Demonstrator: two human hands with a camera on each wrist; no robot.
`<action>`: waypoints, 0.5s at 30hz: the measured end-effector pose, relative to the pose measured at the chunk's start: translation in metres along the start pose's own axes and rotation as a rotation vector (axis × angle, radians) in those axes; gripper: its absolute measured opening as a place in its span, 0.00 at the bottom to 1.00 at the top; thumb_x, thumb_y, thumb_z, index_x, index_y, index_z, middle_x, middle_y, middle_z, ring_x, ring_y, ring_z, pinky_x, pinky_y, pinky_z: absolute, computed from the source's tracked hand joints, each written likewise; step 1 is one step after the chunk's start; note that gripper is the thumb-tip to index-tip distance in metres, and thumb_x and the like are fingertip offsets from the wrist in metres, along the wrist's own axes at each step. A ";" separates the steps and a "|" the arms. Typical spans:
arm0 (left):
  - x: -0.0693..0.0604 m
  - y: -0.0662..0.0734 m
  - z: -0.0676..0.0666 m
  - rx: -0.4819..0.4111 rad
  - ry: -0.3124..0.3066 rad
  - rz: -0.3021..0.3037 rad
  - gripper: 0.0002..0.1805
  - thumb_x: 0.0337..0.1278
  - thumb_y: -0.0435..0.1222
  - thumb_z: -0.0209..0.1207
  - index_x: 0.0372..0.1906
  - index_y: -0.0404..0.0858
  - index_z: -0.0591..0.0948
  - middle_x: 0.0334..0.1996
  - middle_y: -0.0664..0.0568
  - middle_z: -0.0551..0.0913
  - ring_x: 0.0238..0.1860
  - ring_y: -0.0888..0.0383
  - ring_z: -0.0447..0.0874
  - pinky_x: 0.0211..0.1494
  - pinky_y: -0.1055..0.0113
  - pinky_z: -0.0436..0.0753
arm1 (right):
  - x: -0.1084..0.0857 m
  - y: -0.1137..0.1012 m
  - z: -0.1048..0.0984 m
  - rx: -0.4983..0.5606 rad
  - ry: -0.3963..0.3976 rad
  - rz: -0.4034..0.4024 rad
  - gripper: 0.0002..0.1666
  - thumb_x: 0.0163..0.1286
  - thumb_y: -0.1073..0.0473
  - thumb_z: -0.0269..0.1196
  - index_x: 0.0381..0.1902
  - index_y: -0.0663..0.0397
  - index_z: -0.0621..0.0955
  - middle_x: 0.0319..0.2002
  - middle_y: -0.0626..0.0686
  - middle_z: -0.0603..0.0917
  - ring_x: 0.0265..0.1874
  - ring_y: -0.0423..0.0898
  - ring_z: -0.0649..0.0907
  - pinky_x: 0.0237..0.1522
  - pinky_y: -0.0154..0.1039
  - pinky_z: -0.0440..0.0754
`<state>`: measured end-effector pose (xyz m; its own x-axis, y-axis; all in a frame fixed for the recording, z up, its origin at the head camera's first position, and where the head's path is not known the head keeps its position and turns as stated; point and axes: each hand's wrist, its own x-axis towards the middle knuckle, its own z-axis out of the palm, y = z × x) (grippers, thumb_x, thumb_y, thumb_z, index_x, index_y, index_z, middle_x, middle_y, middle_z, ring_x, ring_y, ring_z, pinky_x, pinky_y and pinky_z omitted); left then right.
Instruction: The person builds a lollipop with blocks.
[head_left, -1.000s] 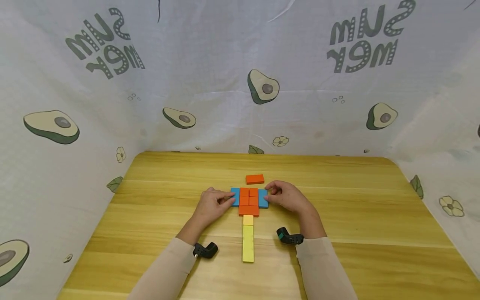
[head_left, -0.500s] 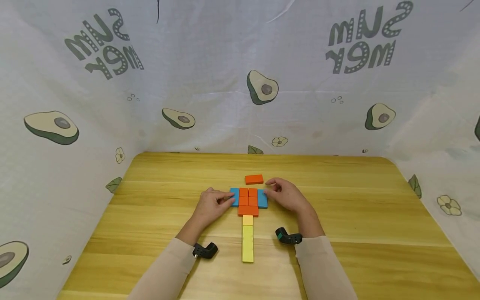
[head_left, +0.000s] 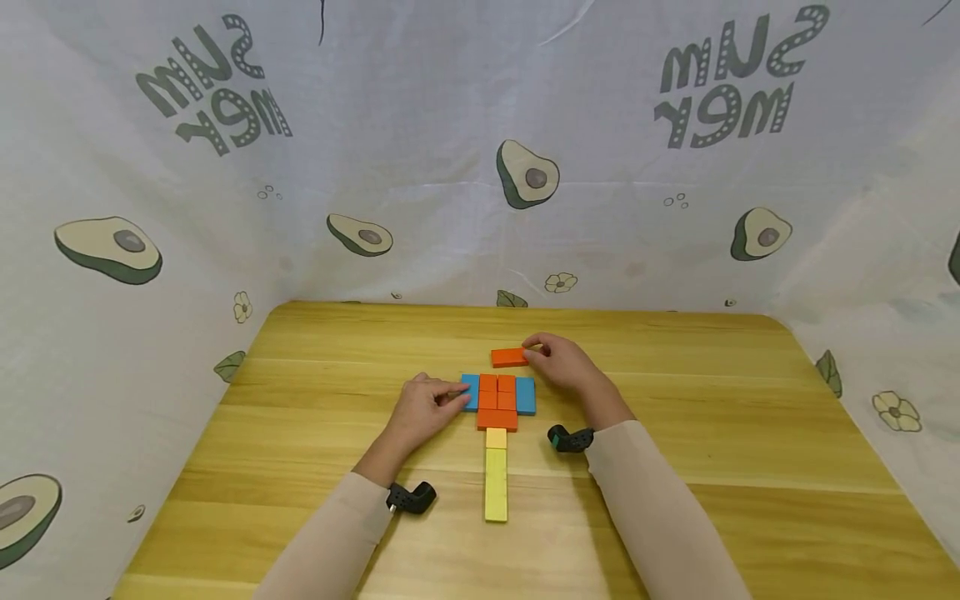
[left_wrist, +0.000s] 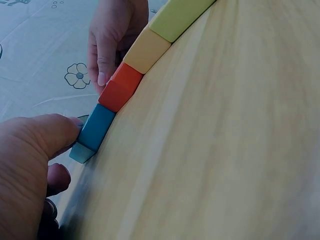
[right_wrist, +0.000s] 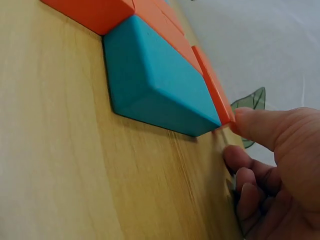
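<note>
In the head view, flat blocks lie joined on the table: several orange blocks point(head_left: 498, 419) in the middle, a blue block on either side, then a small yellow-orange block point(head_left: 497, 438) and a long yellow-green block point(head_left: 496, 486) below. My left hand point(head_left: 422, 410) holds the left blue block point(head_left: 470, 402) by its outer edge with thumb and finger. Above the group lies a separate orange block point(head_left: 507, 358); my right hand point(head_left: 562, 362) pinches its right end. The right wrist view shows the thumb on that orange block point(right_wrist: 212, 87), behind the right blue block point(right_wrist: 160, 82).
The wooden table point(head_left: 712, 400) extends to both sides of the arms. A white curtain point(head_left: 435, 150) with avocado prints stands along the back and sides. Black wrist cameras, one on the left wrist point(head_left: 412, 498) and one on the right point(head_left: 570, 439), sit near the table.
My right hand has left the right blue block and moved up and away to the separate orange block, now touching its right end. My left hand has stayed at the left blue block.
</note>
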<state>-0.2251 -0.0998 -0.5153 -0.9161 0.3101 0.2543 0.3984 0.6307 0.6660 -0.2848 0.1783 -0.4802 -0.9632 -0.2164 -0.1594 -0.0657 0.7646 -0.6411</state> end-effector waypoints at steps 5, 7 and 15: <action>0.001 0.000 0.000 -0.011 -0.001 -0.014 0.13 0.64 0.46 0.68 0.50 0.49 0.91 0.17 0.65 0.76 0.27 0.61 0.64 0.35 0.69 0.63 | 0.004 0.000 0.002 -0.010 -0.012 0.009 0.17 0.79 0.49 0.56 0.60 0.47 0.80 0.44 0.56 0.81 0.41 0.52 0.77 0.45 0.46 0.74; 0.001 -0.001 0.000 -0.013 0.002 -0.013 0.13 0.64 0.46 0.68 0.50 0.49 0.91 0.17 0.65 0.76 0.26 0.61 0.64 0.35 0.69 0.63 | 0.004 -0.001 0.003 0.007 -0.015 0.011 0.16 0.78 0.49 0.57 0.58 0.47 0.80 0.43 0.55 0.80 0.39 0.51 0.77 0.43 0.44 0.73; 0.000 0.000 0.000 -0.018 0.003 -0.011 0.13 0.63 0.46 0.69 0.50 0.49 0.91 0.17 0.64 0.77 0.26 0.61 0.63 0.35 0.69 0.63 | 0.001 -0.005 0.003 0.064 -0.056 0.016 0.14 0.75 0.49 0.63 0.51 0.48 0.84 0.42 0.55 0.79 0.41 0.51 0.76 0.41 0.41 0.72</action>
<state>-0.2250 -0.0997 -0.5157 -0.9205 0.3009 0.2494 0.3876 0.6214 0.6809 -0.2845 0.1723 -0.4799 -0.9478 -0.2398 -0.2103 -0.0324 0.7283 -0.6844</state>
